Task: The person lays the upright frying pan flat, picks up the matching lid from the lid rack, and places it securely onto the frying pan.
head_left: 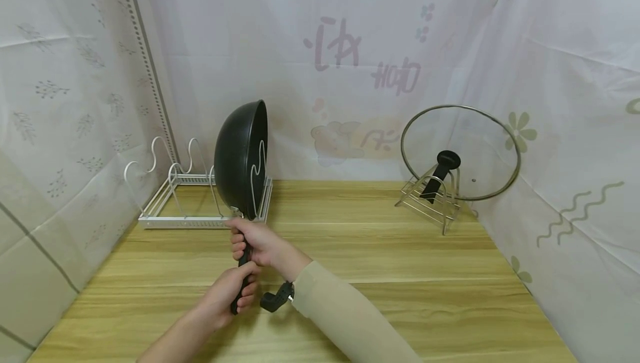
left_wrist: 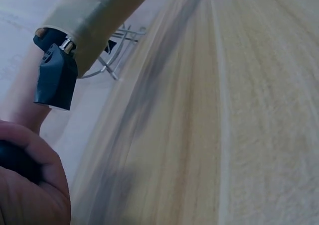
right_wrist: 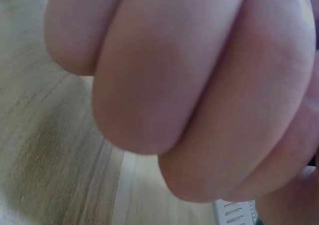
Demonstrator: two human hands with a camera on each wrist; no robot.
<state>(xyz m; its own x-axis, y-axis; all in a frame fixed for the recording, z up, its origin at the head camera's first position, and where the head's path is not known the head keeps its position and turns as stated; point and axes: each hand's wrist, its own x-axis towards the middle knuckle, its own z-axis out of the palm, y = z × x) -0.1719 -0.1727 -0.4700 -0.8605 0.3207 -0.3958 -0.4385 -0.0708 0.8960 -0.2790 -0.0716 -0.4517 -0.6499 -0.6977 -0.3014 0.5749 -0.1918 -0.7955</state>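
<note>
A black wok (head_left: 232, 152) stands on its side, tilted up on edge, at the right end of a white wire rack (head_left: 185, 222). One wire divider of the rack shows in front of the wok's open face. My right hand (head_left: 260, 243) grips the black handle (head_left: 244, 255) close to the wok. Lower down, nearer me, my left hand (head_left: 227, 293) is wrapped around the same handle. In the left wrist view a dark handle end (left_wrist: 17, 160) lies inside the left hand's curled grip. The right wrist view is filled by the right hand's bent fingers (right_wrist: 149, 85), which hide the handle.
At the back right a glass lid (head_left: 482, 152) with a black knob leans in a small metal wire stand (head_left: 430, 207). Other curved dividers (head_left: 190, 154) rise from the rack left of the wok. Patterned cloth (head_left: 340, 46) hangs behind the wooden tabletop (head_left: 350, 252).
</note>
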